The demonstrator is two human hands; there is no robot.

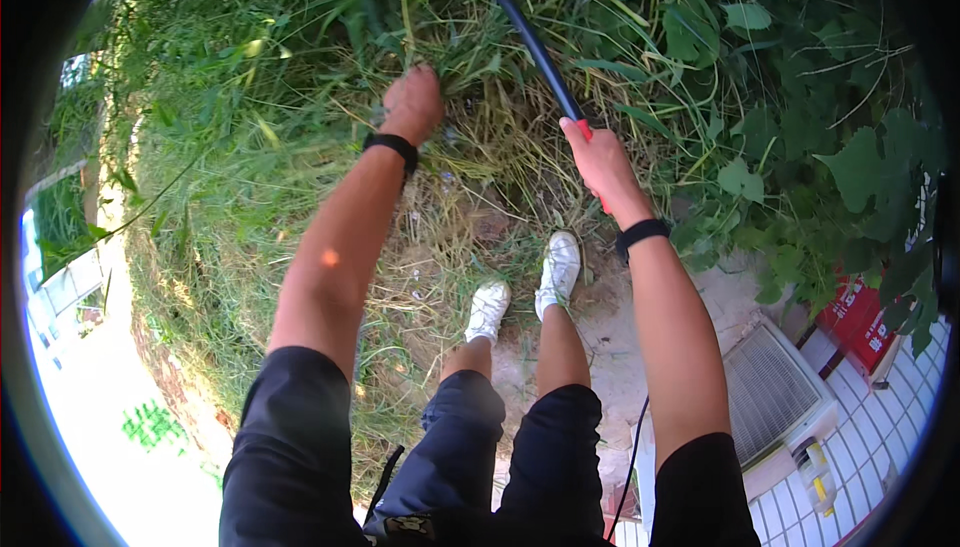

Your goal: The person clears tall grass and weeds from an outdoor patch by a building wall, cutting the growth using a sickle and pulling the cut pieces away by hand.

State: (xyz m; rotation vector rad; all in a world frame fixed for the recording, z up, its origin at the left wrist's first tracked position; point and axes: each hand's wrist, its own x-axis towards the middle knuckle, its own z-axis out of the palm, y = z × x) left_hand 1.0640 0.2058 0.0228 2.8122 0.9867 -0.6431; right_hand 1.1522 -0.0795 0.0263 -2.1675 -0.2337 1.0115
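My right hand (608,169) is wrapped round the red grip of a black pole (530,39). The pole slants up and to the left, and its far end runs out of the top of the view. To the left, my left hand (413,103) is closed among tall grass (300,77). A pale stalk rises from its fist, and the fingers are partly hidden and slightly blurred. Flattened, dry grass (490,132) lies between the two hands.
Broad-leaved vines (740,182) crowd the right side. An air-conditioner outdoor unit (768,382), a red box-like object (858,325) and a white tiled wall (880,437) are at the lower right. My white shoes (560,267) stand on bare ground scattered with grass.
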